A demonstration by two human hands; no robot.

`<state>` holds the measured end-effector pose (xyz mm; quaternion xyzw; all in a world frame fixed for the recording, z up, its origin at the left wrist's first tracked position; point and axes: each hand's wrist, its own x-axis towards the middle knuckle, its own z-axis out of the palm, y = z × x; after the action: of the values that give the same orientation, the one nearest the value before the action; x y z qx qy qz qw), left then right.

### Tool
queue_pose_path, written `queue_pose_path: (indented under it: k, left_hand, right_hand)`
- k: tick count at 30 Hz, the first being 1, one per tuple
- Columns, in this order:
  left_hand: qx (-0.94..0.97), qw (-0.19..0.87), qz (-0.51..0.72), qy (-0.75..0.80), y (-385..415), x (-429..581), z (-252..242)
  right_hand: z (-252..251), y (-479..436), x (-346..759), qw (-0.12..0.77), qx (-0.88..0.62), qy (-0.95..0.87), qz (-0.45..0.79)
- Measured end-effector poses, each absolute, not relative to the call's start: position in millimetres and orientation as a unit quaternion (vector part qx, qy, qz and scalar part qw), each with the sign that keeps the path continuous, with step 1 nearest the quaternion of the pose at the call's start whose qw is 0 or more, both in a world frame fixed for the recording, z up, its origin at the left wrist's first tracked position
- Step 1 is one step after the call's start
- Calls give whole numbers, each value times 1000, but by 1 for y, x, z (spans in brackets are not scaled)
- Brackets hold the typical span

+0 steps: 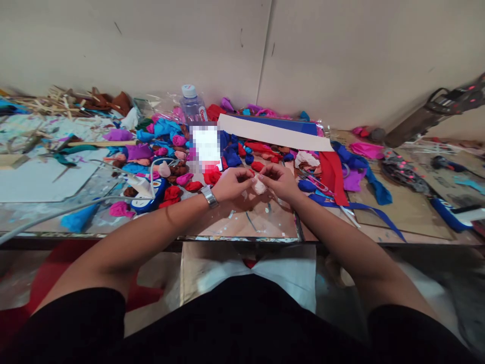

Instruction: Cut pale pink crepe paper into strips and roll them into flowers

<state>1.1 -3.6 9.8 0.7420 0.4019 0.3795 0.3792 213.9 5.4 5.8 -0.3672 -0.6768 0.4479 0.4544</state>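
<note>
Over the near edge of the worktable (280, 228), holds a small, crumpled pale piece (259, 187) between left hand (233, 183) and right hand (280, 181), straight in front of the body, seemingly to have it in full view and in reach of both sets of fingertips. With the left, pinches one side between thumb and forefinger; with the right, pinches the opposite side, probably to steady so light a scrap from two directions. Cannot tell exactly where each fingertip presses, nor how the other, curled fingers lie. Wears a metal watch (209, 196) on the left wrist, well away from the pinch. Has a blue-and-white device (149, 198) to the left, near a pale cable (91, 201), and pink-handled scissors (320, 185) to the right, both likely set aside for short reaches. Beyond these, has crumpled coloured bundles (178, 140) heaped loosely, perhaps to leave working room in front. Over the heap, has a long pale strip (273, 132) laid flat, maybe to avoid creasing. Farther back, has a capped bottle (192, 106) upright near the wall (189, 40), presumably out of elbow range.
</note>
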Motion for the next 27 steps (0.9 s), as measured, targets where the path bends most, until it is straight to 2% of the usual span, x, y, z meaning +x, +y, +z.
queue_pose_path:
  k: [8,17,27]
  left_hand:
    - [730,405,393,385,-2,0,7]
    - [730,389,410,384,-3,1,8]
    - [708,431,411,380,-2,1,7]
  right_hand:
    - [12,-1,215,437,-390,-719,373]
    - [15,-3,215,440,-427,-735,288]
    - [20,-3,221,424,-350,-811,199]
